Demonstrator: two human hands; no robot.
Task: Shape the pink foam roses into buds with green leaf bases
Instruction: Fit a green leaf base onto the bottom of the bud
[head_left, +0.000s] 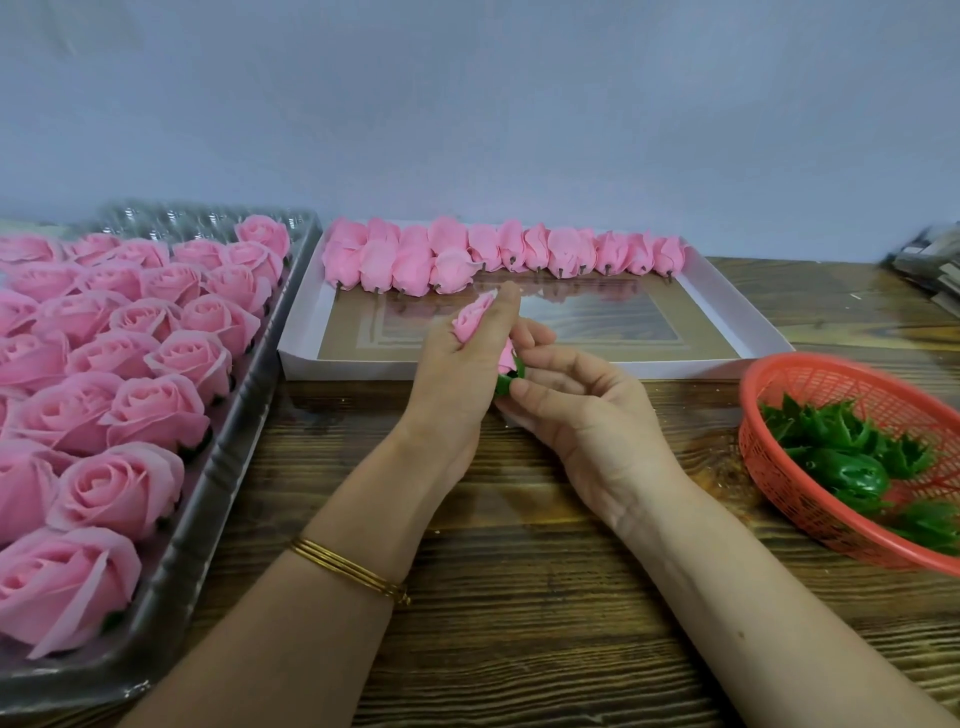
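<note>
While the left hand (457, 374) grips one pink bud (470, 319), the right hand (576, 400) pinches its green leaf base (506, 382).

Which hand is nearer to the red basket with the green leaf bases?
Right. The right hand works at the table's middle, on the side facing the red basket. The left hand is beyond it, farther away, toward the tray of open roses.

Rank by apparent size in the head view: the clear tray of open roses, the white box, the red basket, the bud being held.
1. Clear tray, though it sits nearest the camera.
2. White box.
3. Red basket, partly cut off by the frame, so unsure.
4. Bud, held in the left hand.
</note>
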